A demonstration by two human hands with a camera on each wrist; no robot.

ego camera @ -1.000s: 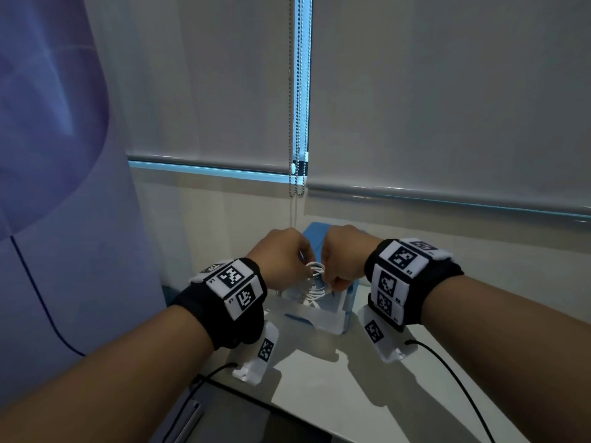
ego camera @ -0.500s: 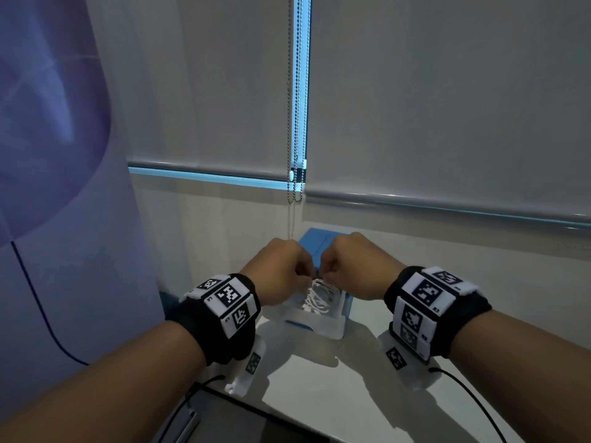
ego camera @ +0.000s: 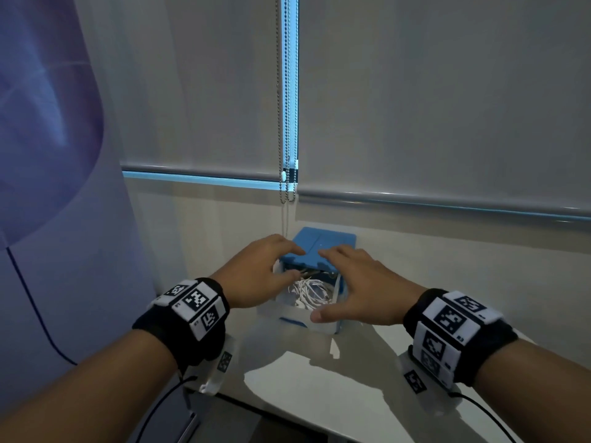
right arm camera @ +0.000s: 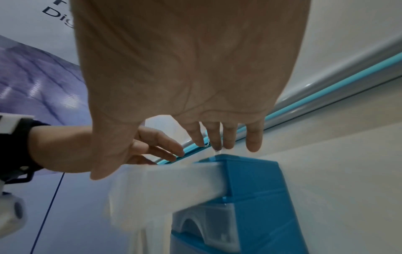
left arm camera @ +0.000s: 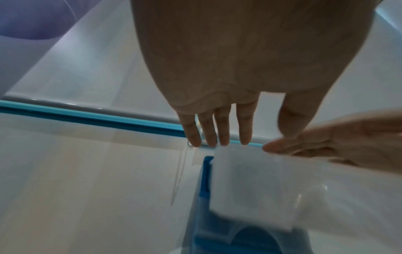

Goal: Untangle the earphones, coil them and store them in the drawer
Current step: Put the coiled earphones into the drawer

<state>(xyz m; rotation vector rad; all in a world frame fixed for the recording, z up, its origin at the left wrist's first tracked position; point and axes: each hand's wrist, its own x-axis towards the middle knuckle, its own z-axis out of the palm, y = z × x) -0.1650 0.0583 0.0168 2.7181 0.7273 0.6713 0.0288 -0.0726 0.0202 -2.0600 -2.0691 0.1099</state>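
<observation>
The white earphones [ego camera: 308, 294] lie in a loose coil inside the pulled-out translucent drawer [ego camera: 323, 326] of a small blue drawer unit [ego camera: 323, 244]. No finger touches them. My left hand [ego camera: 268, 270] hovers over the drawer's left side with its fingers straight and spread. My right hand [ego camera: 358, 282] hovers over the right side, also spread, its thumb near the drawer's front rim. In the left wrist view my left hand [left arm camera: 217, 130] holds nothing above the drawer [left arm camera: 252, 185]. The right wrist view shows my right hand [right arm camera: 219, 137] empty above the drawer [right arm camera: 174, 180].
The blue unit stands on a white tabletop [ego camera: 319, 394] against the wall below two roller blinds. Bead chains [ego camera: 284, 123] hang just behind it. A purple banner [ego camera: 48, 155] fills the left side. A dark device edge [ego camera: 224, 420] sits at the table's near side.
Both hands pinched the coiled earphones over the drawer a second ago. They have since let go, opened and spread apart, and the earphones now lie in the drawer.
</observation>
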